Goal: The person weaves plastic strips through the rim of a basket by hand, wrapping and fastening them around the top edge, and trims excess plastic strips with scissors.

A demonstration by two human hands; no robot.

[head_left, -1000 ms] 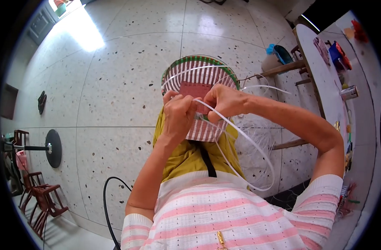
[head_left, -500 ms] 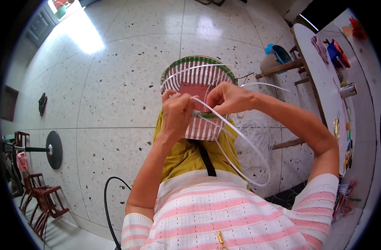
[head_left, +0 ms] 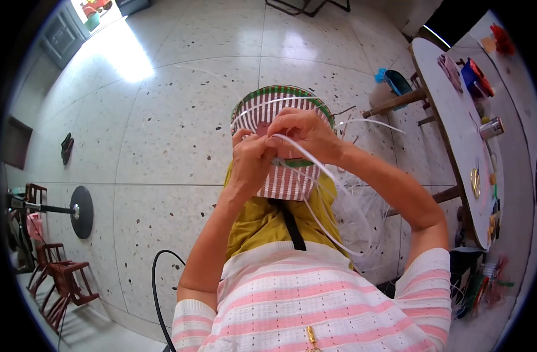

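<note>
A woven basket (head_left: pixel 280 183) with brown-and-white stripes and a green band at its rim rests on my lap, over mustard-coloured trousers. My left hand (head_left: pixel 251 157) is closed at the near rim, its fingertips pinching a white plastic strip (head_left: pixel 306 154). Above the basket's opening, my right hand (head_left: pixel 303 130) is also closed, its thumb and fingers on the same strip beside the left fingertips. From there the strip loops off to the right and back toward the basket. Another white strip (head_left: pixel 268 104) arches across the far rim. The exact fingertip contact is partly hidden.
To the right stands a long table (head_left: pixel 450 135) with a can (head_left: pixel 491 128) and other items. A bin (head_left: pixel 391 88) sits beside its leg. Loose white strips (head_left: pixel 356 217) lie on the floor. At left are a round stand base (head_left: pixel 81 212) and a small wooden chair (head_left: pixel 71 273).
My right hand has moved left and up from the basket's right rim to meet my left hand at the strip. The strip's loop has shifted slightly. My left hand stays nearly in place.
</note>
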